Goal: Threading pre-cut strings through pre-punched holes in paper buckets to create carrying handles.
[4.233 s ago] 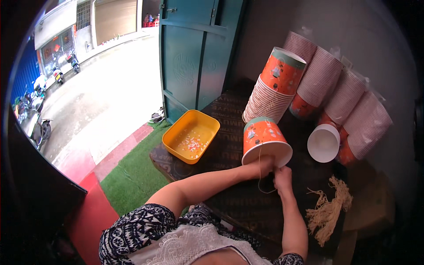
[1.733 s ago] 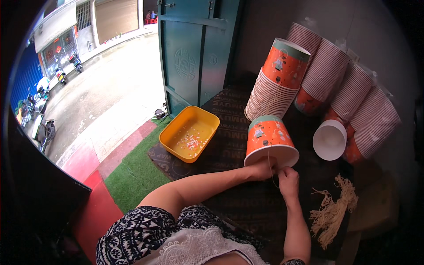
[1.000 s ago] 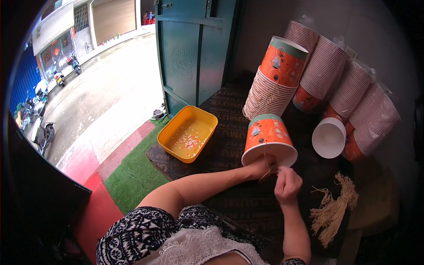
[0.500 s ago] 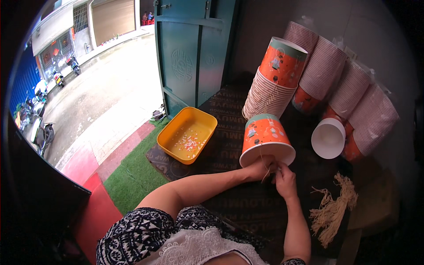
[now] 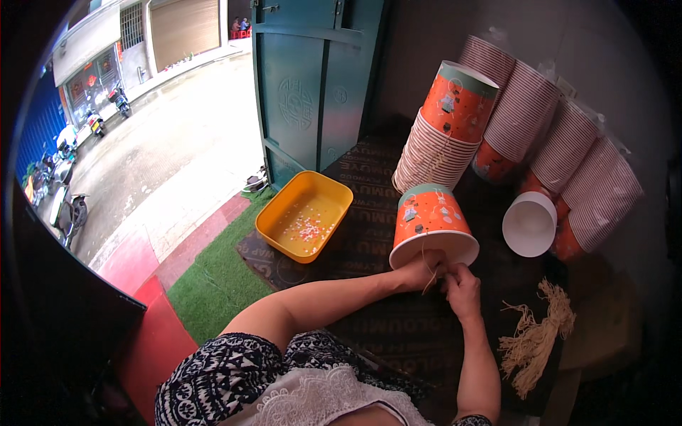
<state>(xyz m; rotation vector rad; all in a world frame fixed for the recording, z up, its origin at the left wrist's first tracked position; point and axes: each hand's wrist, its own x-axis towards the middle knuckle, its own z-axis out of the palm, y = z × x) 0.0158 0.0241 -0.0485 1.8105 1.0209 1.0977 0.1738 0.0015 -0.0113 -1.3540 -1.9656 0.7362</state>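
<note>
An orange paper cup (image 5: 433, 214) with a green band and small printed figures lies tilted, its white-rimmed mouth toward me. At that mouth, my left hand (image 5: 420, 271) is closed with its fingertips just inside the rim. A thin tan string (image 5: 428, 285) runs from the mouth across those fingers and hangs below. My right hand (image 5: 463, 291) meets it from the right, thumb and fingers pinched together; what they grip is too small to make out. Behind the cup leans a tall stack of matching cups (image 5: 438, 153). To the right lies a bundle of tan strings (image 5: 538, 337).
A yellow tub (image 5: 264, 226) with small pale and pink bits sits on the dark printed board (image 5: 362, 245). Plastic-wrapped cup stacks (image 5: 522, 106) stand at the back right, near a white-mouthed cup (image 5: 529, 224). A green metal door (image 5: 291, 92) stands beside the street.
Both hands stay at the cup's mouth, with only slight finger movement. The whole scene has shifted a little in the picture; the cup keeps its tilt.
</note>
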